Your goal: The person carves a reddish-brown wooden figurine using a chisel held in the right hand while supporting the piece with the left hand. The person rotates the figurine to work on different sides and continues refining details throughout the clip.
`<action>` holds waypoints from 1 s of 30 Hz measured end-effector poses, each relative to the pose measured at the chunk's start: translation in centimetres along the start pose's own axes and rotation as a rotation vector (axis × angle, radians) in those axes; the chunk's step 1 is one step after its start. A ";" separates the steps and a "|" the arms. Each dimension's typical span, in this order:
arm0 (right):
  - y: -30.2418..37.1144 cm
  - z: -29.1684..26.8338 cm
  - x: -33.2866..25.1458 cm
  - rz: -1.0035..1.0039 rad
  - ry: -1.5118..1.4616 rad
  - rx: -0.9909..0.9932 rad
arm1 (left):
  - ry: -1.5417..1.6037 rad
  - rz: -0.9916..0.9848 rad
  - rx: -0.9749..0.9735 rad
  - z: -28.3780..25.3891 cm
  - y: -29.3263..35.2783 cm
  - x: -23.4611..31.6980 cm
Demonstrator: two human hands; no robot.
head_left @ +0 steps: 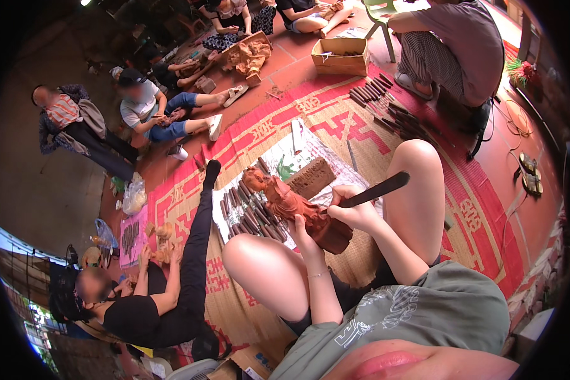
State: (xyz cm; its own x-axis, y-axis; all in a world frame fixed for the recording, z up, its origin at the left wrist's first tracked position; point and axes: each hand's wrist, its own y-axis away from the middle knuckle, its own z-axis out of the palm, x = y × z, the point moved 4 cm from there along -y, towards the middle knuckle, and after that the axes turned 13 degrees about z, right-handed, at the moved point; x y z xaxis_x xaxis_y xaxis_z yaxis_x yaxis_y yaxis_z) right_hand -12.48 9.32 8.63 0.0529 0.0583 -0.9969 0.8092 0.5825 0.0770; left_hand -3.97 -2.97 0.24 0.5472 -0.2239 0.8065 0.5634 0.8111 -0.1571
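Observation:
A reddish-brown carved wooden figure (pixel 286 199) leans at a slant in front of me, its base toward my lap. My left hand (pixel 306 235) is closed around its lower part. In my right hand (pixel 356 212) is a carving chisel (pixel 379 189) with a dark handle pointing up and right. The chisel's tip meets the figure near its base, partly hidden by my fingers. Beyond the figure, a brown wooden block (pixel 311 178) with a carved surface lies on a white printed sheet (pixel 316 149). Several dark-handled chisels (pixel 250 214) lie in rows on the sheet's left side.
A red and tan patterned mat (pixel 234 288) spreads beneath. More chisels (pixel 386 104) lie at its far side, near a wooden box (pixel 341 57) and a crouching person (pixel 453 47). At left, a seated person (pixel 152 297) holds a pale carving (pixel 163 240). Other people sit farther back.

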 end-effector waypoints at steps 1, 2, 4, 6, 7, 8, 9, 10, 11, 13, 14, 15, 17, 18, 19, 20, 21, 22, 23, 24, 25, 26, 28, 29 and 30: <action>-0.3 0.3 0.1 -0.030 -0.121 -0.004 | 0.010 -0.008 -0.018 0.1 -0.1 0.0; -0.8 0.9 0.6 -0.060 -0.241 -0.008 | 0.020 -0.016 -0.036 0.2 -0.2 -0.1; -0.8 1.2 1.2 -0.060 -0.266 -0.028 | 0.022 -0.026 -0.023 -0.1 -0.1 -0.3; -0.7 0.5 1.6 -0.008 -0.071 -0.055 | -0.019 -0.006 -0.019 -0.1 0.1 -0.2; -0.3 0.1 1.2 0.077 0.066 -0.051 | -0.035 0.002 -0.021 -0.2 0.0 -0.2; -0.7 0.2 1.5 0.019 -0.009 -0.019 | -0.050 0.010 -0.023 -0.3 0.0 -0.1; -1.0 0.4 1.4 -0.038 -0.081 0.017 | -0.062 0.013 -0.026 -0.2 0.1 -0.2; -1.2 0.5 1.1 -0.094 -0.152 0.053 | -0.040 -0.002 -0.036 -0.1 0.1 -0.4; -1.2 0.8 1.1 -0.077 -0.243 0.021 | -0.017 -0.016 -0.045 -0.2 0.0 -0.5; -1.2 1.0 2.4 -0.011 -0.167 -0.061 | -0.028 -0.018 -0.072 0.0 0.1 -0.4; -1.2 1.0 2.9 0.022 -0.129 -0.103 | -0.061 -0.008 -0.088 0.2 0.2 -0.2; -0.7 0.8 2.4 0.058 -0.047 -0.073 | -0.097 0.005 -0.099 0.3 0.4 0.1; -0.6 0.4 1.8 -0.001 -0.037 -0.036 | -0.108 0.020 -0.131 0.6 0.5 0.2; -0.7 0.2 1.5 -0.032 -0.030 -0.017 | -0.111 0.027 -0.149 0.8 0.5 0.2; -1.0 0.3 1.6 -0.063 -0.165 0.004 | -0.106 0.005 -0.157 0.9 0.6 0.2; -0.9 0.3 1.5 -0.042 -0.129 0.008 | -0.091 0.000 -0.152 1.1 0.7 0.2; -0.6 0.2 1.2 -0.023 -0.096 0.009 | -0.079 -0.002 -0.145 1.1 0.7 0.3; -0.4 0.1 0.9 -0.004 -0.063 0.009 | -0.067 -0.003 -0.138 1.1 0.7 0.5; -0.2 -0.2 0.6 -0.030 0.039 0.027 | -0.067 -0.023 -0.132 0.9 0.7 0.6; -0.1 -0.5 0.4 -0.032 0.072 0.052 | -0.077 -0.001 -0.132 0.7 0.6 0.6; 0.0 -0.7 0.3 -0.034 0.105 0.076 | -0.086 0.020 -0.132 0.5 0.4 0.5; 0.0 -0.7 0.2 -0.036 0.137 0.101 | -0.097 0.041 -0.131 0.3 0.3 0.5; -0.4 -0.2 0.7 -0.087 0.020 0.069 | -0.032 0.013 -0.079 1.3 0.4 1.2; -0.6 -0.1 0.7 -0.116 0.058 0.072 | 0.000 -0.001 -0.053 1.6 0.4 1.3; -0.5 0.4 0.7 -0.145 0.089 0.068 | -0.037 0.009 -0.076 1.2 0.4 1.2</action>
State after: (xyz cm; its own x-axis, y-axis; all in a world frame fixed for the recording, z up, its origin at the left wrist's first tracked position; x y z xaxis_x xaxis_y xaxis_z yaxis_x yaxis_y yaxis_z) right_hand -12.68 8.76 7.91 -0.1166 0.0516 -0.9918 0.8426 0.5338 -0.0713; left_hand -3.86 -2.25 1.84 0.5299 -0.1954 0.8252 0.6050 0.7690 -0.2064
